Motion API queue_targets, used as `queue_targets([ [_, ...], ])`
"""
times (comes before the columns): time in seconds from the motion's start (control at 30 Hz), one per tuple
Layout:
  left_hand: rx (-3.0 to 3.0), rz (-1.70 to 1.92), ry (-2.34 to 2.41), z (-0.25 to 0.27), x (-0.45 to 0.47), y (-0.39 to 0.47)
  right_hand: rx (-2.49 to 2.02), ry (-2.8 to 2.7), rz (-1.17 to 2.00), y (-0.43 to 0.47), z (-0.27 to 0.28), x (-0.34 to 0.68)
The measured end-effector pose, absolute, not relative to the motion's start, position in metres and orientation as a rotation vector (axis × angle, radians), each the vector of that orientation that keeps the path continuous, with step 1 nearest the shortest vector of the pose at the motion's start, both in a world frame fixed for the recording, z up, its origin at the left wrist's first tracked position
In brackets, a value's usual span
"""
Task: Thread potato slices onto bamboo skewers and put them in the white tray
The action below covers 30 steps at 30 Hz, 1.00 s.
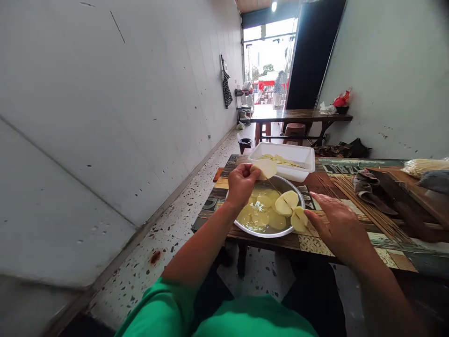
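Note:
My left hand (242, 185) is closed, pinching a pale potato slice (265, 169) at one end of a thin wooden skewer (274, 186). Two more slices (286, 203) are threaded lower on that skewer, the last one close to my right thumb. My right hand (336, 222) is open, fingers stretched and thumb apart; whether the thumb touches the slice I cannot tell. Below the skewer, a round metal basin (261, 234) holds several potato slices (260, 218) in water.
Behind the basin stands a white plastic tray (298, 175) with skewered slices in it. Bare skewers (372, 208) lie on the patterned table (315, 244) at right, beside a crumpled cloth (366, 185). A white wall (122, 103) runs along the left; a second table (291, 115) stands farther back.

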<state>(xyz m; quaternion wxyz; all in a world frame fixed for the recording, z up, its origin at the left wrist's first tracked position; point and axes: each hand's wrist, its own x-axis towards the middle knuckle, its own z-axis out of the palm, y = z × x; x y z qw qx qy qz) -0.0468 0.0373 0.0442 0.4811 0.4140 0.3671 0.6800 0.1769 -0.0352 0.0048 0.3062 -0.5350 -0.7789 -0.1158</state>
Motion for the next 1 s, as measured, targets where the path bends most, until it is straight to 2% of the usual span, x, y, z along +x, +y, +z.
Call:
queue_targets([
  [0.1, 1.039, 1.619, 0.876, 0.041, -0.04, 0.034, -1.238, -2.122, -0.185, -0.025, 0.012, 0.155],
  [0.23, 1.024, 1.58, 0.849, 0.044, -0.032, 0.029, -1.203, -2.152, 0.199, -0.006, 0.019, 0.133],
  [0.47, 0.876, 1.406, 0.847, 0.043, -0.038, 0.028, -1.183, -1.841, 0.766, -0.006, 0.012, 0.129],
  [0.63, 0.924, 1.309, 0.868, 0.04, -0.043, 0.029, -1.052, -1.526, 1.446, -0.005, 0.014, 0.134],
  [0.7, 1.021, 1.305, 0.874, 0.039, -0.043, 0.028, -1.017, -1.474, 1.558, -0.002, 0.014, 0.137],
  [0.77, 1.056, 1.307, 0.908, 0.038, -0.042, 0.027, -1.095, -1.607, 1.375, -0.002, 0.014, 0.138],
  [0.93, 1.005, 1.406, 1.051, 0.031, -0.031, 0.023, -1.304, -2.058, 0.089, -0.015, 0.011, 0.129],
  [1.0, 0.968, 1.429, 1.069, 0.029, -0.026, 0.022, -1.313, -2.064, -0.1, -0.021, 0.01, 0.126],
])
